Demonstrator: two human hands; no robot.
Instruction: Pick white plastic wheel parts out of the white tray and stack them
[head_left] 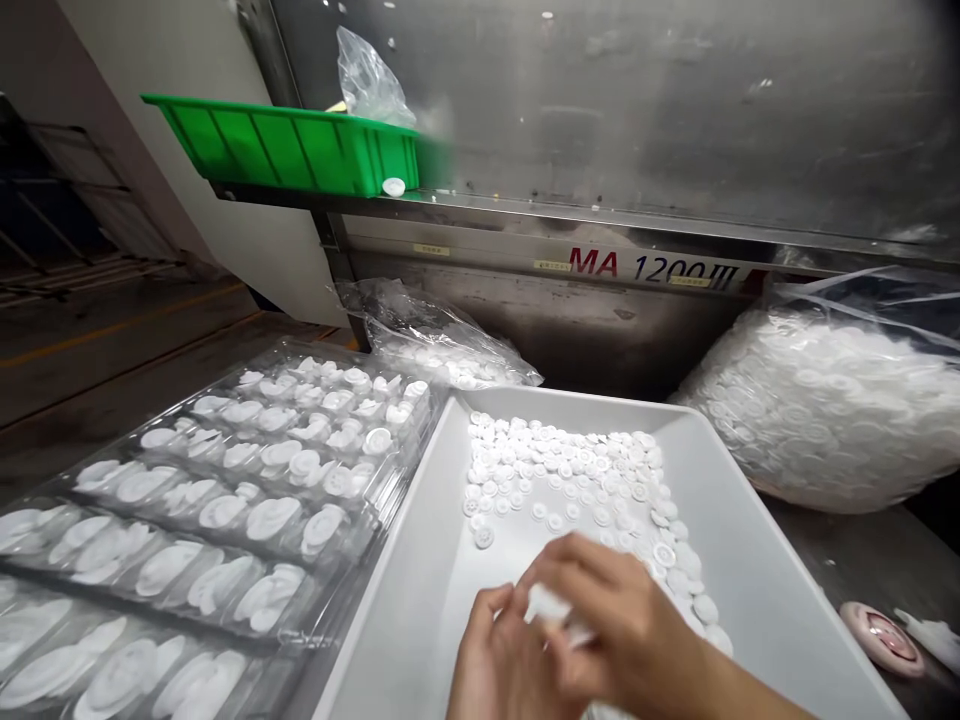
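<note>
Both my hands meet over the near part of a grey-white tub (750, 520), slightly blurred. Between them are small white plastic pieces (553, 606), partly covered by fingers, so their exact shape is unclear. My left hand (499, 655) is cupped around them from the left, its fingers curled. My right hand (622, 610) closes over them from above and the right. Many small round white plastic discs (555, 460) lie loose in the tub, mostly toward its far end and right side.
To the left stand clear plastic trays (300, 610) with white parts in their pockets. A clear bag of white parts (832, 400) sits at right, a smaller bag (450, 345) behind the tub. A green bin (285, 150) rests on the machine ledge. A pinkish-white round object (881, 638) lies right.
</note>
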